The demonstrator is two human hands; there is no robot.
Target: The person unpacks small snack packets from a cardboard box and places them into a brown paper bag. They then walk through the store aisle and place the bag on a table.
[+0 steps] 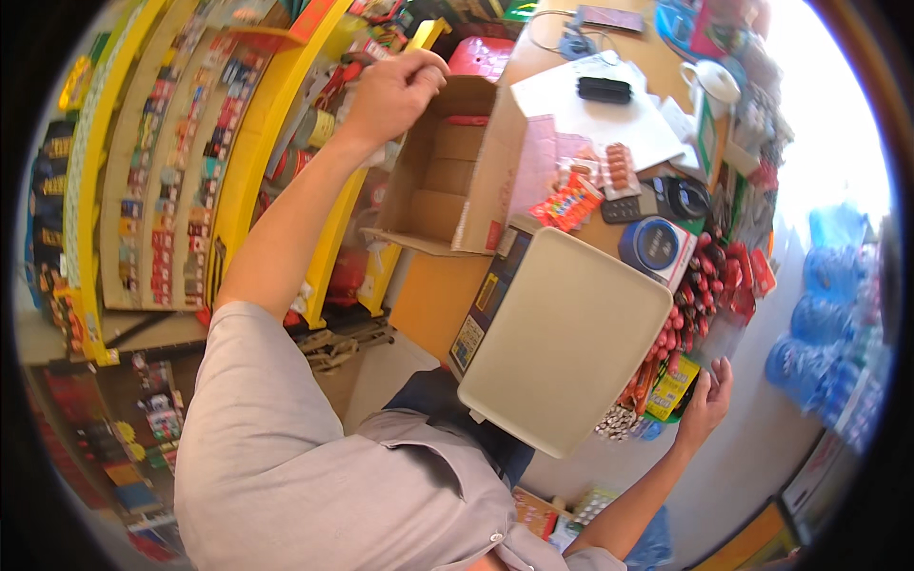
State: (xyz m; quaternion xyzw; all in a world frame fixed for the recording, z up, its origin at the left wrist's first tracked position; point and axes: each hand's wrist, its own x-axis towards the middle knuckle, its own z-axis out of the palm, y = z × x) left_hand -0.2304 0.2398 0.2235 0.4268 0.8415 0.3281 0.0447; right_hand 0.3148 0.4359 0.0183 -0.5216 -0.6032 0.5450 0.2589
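Observation:
My left hand, its fingers curled, is at the upper left edge of an open cardboard box; whether it grips the edge is hidden. A red item lies inside the box. Below the box stands a weighing scale with a beige pan and a dark panel. My right hand, fingers apart and empty, is beside a yellow packet and a bunch of red-wrapped sausages. A blue-lidded round container stands at the pan's upper right.
Yellow-framed shelves packed with small goods rise at left. The wooden desk holds papers, a black case, a phone, a white teapot and a red-orange snack packet. Large blue water bottles stand at right.

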